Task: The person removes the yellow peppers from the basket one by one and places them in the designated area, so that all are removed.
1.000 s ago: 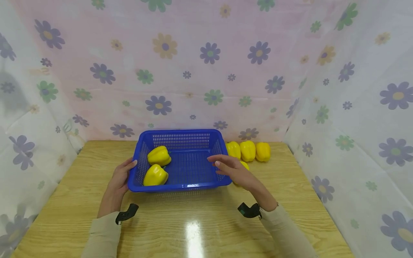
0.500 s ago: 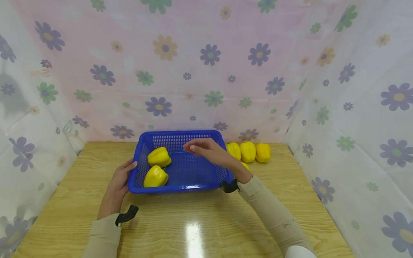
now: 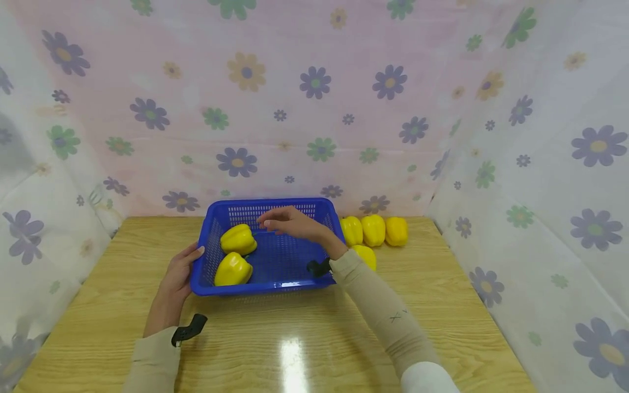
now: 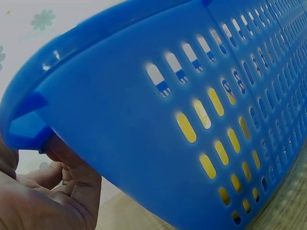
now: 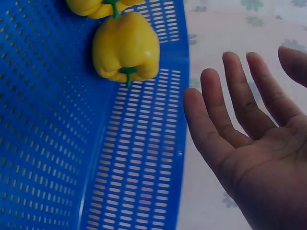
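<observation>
A blue plastic basket (image 3: 211, 288) with slotted walls stands on the table, and two yellow bell peppers lie inside at its left end, the back one (image 3: 238, 239) close to the front one (image 3: 233, 269). My left hand (image 3: 176, 277) grips the basket's left rim, thumb on top; in the left wrist view the fingers of that hand (image 4: 72, 191) curl beneath the rim. Over the basket's back half hovers my right hand (image 3: 297, 224), holding nothing, just right of the back pepper. In the right wrist view the right hand (image 5: 268, 153) has its fingers spread and slightly bent.
Several more yellow peppers sit on the wooden table (image 3: 442, 305) right of the basket: a back row with a middle pepper (image 3: 373, 230), plus a nearer one (image 3: 364, 255) partly behind my right sleeve. A flowered cloth (image 3: 314, 136) encloses the back and sides.
My right hand has moved left from the basket's right rim to beside the back pepper, with nothing in it. My left hand keeps its grip; the basket and peppers stay put.
</observation>
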Available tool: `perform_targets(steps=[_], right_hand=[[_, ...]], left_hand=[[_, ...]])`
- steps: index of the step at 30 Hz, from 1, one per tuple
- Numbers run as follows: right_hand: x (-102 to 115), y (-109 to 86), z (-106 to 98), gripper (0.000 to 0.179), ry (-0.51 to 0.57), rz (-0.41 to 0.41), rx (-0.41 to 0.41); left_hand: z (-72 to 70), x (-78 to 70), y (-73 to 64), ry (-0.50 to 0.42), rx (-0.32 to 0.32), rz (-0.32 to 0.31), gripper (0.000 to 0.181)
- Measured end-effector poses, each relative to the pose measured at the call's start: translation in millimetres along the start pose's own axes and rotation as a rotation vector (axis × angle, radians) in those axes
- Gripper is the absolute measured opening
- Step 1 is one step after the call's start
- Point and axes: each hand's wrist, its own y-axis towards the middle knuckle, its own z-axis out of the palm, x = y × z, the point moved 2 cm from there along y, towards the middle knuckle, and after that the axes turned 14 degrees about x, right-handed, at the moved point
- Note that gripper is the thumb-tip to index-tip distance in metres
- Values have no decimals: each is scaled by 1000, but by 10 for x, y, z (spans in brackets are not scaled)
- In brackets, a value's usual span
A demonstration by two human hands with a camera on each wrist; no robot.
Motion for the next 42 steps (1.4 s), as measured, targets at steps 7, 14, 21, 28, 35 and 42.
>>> perform_targets(steps=[7,14,21,28,35,42], right_hand=[[-177,175,63,37,-42,127,108],[-218,361,154,48,-207,257,320],[-245,494,279,52,-276,334,424],[-290,591,398,63,-293,409,461],[-340,678,487,73,-230,453,464],[-372,762,539,71,-241,403,459]], left_hand=[[7,-8,4,18,-15,-3,71],[15,-13,1,42,-55,-46,70],[13,-18,9,46,-75,-73,70],[13,-21,4,24,-67,-67,70],[3,-24,10,-1,-79,-69,68],[14,-28,6,16,-66,-66,70]])
